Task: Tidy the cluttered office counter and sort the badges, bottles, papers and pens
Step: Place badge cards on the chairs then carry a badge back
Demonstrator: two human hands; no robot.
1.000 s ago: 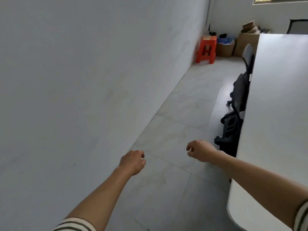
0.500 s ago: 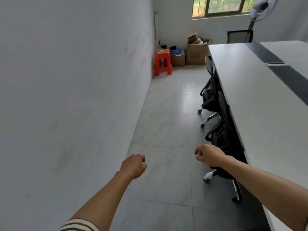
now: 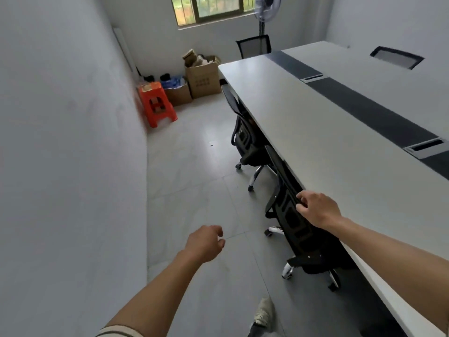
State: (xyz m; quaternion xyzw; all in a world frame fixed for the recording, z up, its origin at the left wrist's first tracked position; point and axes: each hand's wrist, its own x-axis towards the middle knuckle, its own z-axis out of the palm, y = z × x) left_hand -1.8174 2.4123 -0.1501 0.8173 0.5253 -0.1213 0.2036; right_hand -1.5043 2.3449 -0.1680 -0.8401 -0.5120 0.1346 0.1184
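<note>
No badges, bottles, papers or pens are in view. My left hand (image 3: 205, 244) hangs over the grey floor tiles with its fingers loosely curled and nothing in it. My right hand (image 3: 318, 210) is higher and to the right, in front of the top edge of a black office chair (image 3: 298, 229) by the long white table (image 3: 315, 132). Its fingers are loosely curled too, and I cannot tell whether they touch the chair back.
A second black chair (image 3: 245, 139) is tucked under the table farther on. A grey wall (image 3: 60, 166) closes the left side of a narrow aisle. At the far end stand an orange stool (image 3: 156, 103), cardboard boxes (image 3: 202, 80) and a fan (image 3: 266, 7).
The view has swung right and up, from the wall to the table and the far window. Both hands stay loosely curled, and the right one now sits in front of the near chair's back.
</note>
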